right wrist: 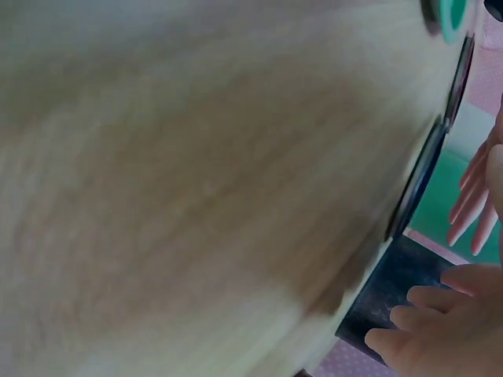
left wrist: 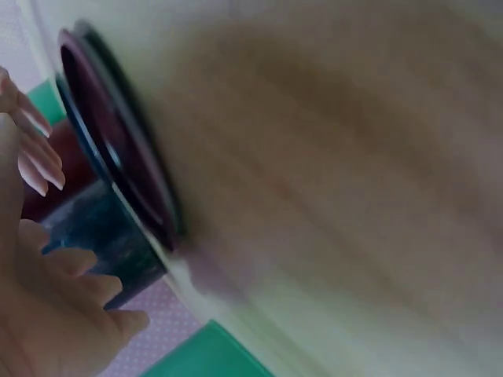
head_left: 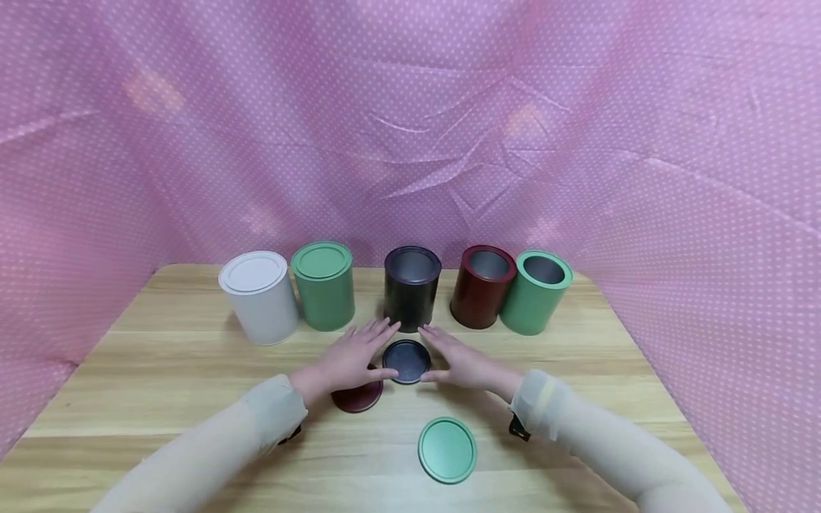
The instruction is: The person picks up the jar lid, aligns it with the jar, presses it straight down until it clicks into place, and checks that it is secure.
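Sleeves (head_left: 199, 456) (head_left: 616, 442), hands (head_left: 349, 358) (head_left: 463, 363) flanking plain black lid (head_left: 407, 361)

Right hand (right wrist: 452, 322): hovering before the black can (right wrist: 393, 279), fingertips overlapping it in view.
Left hand (right wrist: 481, 184): hovering before the green can (right wrist: 432, 210), fingers pointing down.
Black lid (right wrist: 416, 179): lying on the wooden table (right wrist: 196, 196).
Dark red lid (right wrist: 460, 82): lying just beyond.
Green lid (right wrist: 453, 14): showing partly.

We see five cans (head_left: 410, 301) at the back of the tabletop (head_left: 346, 467), left two lidded; three loose lids (head_left: 447, 450) in front.
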Demonstrator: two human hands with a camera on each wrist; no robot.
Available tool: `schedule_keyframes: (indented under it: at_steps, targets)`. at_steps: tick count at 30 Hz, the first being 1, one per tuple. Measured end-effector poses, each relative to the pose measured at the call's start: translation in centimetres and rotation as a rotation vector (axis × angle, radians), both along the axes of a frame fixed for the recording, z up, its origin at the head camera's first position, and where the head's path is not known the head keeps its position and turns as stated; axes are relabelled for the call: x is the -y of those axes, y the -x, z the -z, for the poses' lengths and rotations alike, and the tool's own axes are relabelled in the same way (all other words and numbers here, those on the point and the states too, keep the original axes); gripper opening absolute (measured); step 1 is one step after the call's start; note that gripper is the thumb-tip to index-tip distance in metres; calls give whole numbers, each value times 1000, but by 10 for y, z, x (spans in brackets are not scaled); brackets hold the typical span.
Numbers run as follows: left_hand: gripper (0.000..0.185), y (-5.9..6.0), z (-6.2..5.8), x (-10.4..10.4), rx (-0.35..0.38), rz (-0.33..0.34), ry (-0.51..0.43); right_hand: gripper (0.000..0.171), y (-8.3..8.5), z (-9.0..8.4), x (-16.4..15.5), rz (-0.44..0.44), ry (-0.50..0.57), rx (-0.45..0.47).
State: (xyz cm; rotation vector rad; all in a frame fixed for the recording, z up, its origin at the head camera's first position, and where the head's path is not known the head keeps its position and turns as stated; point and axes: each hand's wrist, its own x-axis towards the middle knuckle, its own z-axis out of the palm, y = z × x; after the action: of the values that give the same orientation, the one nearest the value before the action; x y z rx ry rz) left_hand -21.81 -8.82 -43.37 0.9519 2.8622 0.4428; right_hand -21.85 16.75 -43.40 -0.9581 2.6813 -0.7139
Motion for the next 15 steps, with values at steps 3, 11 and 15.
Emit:
schedule_keyframes:
  at_steps: [3,11,15]
  targets:
    - [86,-2,4,-3,20,-32,26,84,1,3,1,-20,-8,-6]
    - [90,-8,6,-10,64,-102,59,86,1,6,0,-57,-37,12]
    - [89,-14,10,-13,89,-133,82,86,1,9,-2,-28,-64,46]
